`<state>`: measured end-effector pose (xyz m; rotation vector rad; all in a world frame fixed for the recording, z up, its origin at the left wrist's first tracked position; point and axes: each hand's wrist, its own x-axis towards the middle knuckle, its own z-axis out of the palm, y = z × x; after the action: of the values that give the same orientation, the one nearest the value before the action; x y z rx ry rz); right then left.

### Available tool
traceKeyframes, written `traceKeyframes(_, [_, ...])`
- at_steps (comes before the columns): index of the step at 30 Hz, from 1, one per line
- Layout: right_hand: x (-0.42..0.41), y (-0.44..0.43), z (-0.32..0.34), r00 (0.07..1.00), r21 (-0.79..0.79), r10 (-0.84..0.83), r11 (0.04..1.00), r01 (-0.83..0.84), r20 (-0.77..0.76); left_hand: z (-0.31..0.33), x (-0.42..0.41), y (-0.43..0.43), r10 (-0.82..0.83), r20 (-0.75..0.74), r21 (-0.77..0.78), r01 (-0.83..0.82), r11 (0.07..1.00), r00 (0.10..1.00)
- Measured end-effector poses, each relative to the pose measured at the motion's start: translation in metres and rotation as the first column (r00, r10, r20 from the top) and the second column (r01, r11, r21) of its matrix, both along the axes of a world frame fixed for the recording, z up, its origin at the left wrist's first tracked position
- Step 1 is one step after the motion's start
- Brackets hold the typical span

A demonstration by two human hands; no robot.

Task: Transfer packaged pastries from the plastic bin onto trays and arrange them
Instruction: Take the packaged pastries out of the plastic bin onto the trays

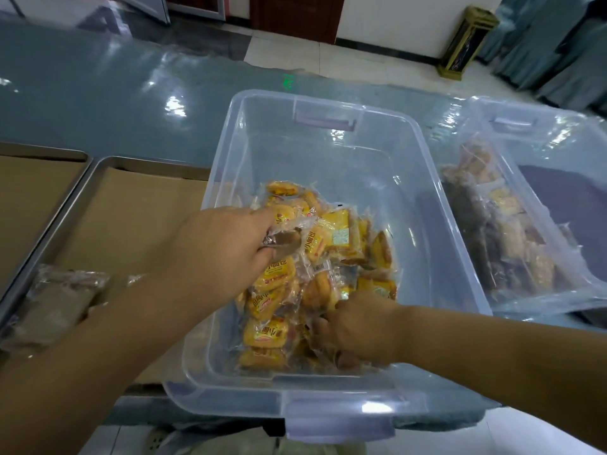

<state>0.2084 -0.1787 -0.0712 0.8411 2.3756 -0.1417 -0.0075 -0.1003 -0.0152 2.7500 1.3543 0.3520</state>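
Clear, glossy plastic forms the rectangular bin [328, 152], where crinkly yellow-wrapped pastries [315, 277] heap at its near end. The left hand [216, 251] pinches a brown pastry pack [282, 239] above the heap; the right hand [358, 326] is curled down among the packs, grasp unclear. Left of the bin, a paper-lined metal tray [108, 205] holds wrapped packs [62, 300].
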Motion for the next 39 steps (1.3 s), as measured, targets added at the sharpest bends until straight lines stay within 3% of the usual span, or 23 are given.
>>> traceKeyframes(3, [0.003, 0.003, -0.003, 0.981, 0.081, 0.050, 0.996, -0.036, -0.187, -0.001, -0.001, 0.000, 0.013, 0.001, -0.008, -0.013, 1.000, 1.000])
traceKeyframes(5, [0.006, 0.010, -0.004, 0.973, 0.035, -0.048, 0.998, 0.058, -0.227, -0.002, -0.001, 0.000, 0.020, 0.010, -0.005, -0.020, 1.000, 1.000])
traceKeyframes(7, [0.007, 0.013, -0.007, 0.972, 0.006, -0.136, 0.990, 0.139, -0.193, -0.002, -0.001, 0.000, 0.020, 0.020, -0.006, -0.020, 1.000, 1.000])
traceKeyframes(11, [0.012, 0.014, -0.015, 0.981, 0.033, -0.148, 0.988, 0.153, -0.124, -0.004, -0.002, 0.000, 0.012, 0.026, 0.000, -0.012, 1.000, 1.000])
traceKeyframes(15, [0.009, 0.015, -0.013, 0.957, -0.182, -0.225, 0.965, 0.191, -0.186, -0.003, -0.002, 0.000, 0.013, 0.031, -0.013, -0.013, 1.000, 0.999])
traceKeyframes(18, [0.004, 0.013, -0.009, 0.953, -0.260, -0.269, 0.939, 0.227, -0.140, -0.002, -0.002, 0.000, 0.019, 0.028, -0.018, -0.018, 1.000, 0.999])
traceKeyframes(23, [0.000, 0.004, -0.007, 0.997, -0.106, -0.042, 0.994, 0.034, -0.072, 0.000, -0.001, 0.000, 0.018, 0.062, -0.039, -0.016, 0.999, 0.998])
traceKeyframes(26, [0.000, 0.004, -0.001, 0.994, -0.101, -0.053, 0.994, 0.043, -0.098, 0.001, -0.002, 0.000, 0.014, 0.107, -0.061, -0.008, 0.998, 0.994])
traceKeyframes(28, [0.001, 0.009, 0.016, 0.972, -0.086, -0.128, 0.990, 0.113, -0.195, 0.003, -0.004, 0.000, 0.015, 0.149, -0.063, -0.006, 0.998, 0.989])
traceKeyframes(31, [0.001, 0.016, 0.051, 0.817, -0.049, -0.288, 0.951, 0.305, -0.500, 0.006, -0.005, -0.002, 0.033, 0.249, -0.093, -0.010, 0.996, 0.968])
traceKeyframes(34, [-0.003, 0.022, 0.081, 0.571, 0.002, -0.267, 0.905, 0.426, -0.777, 0.010, -0.009, -0.001, 0.093, 0.415, -0.179, -0.018, 0.984, 0.905])
traceKeyframes(36, [-0.009, 0.026, 0.099, 0.387, 0.003, -0.210, 0.876, 0.482, -0.898, 0.013, -0.012, 0.004, 0.168, 0.568, -0.298, 0.012, 0.954, 0.806])
traceKeyframes(39, [-0.021, 0.034, 0.112, 0.160, 0.017, -0.088, 0.827, 0.562, -0.983, 0.023, -0.012, 0.011, 0.306, 0.762, -0.500, 0.219, 0.838, 0.570])
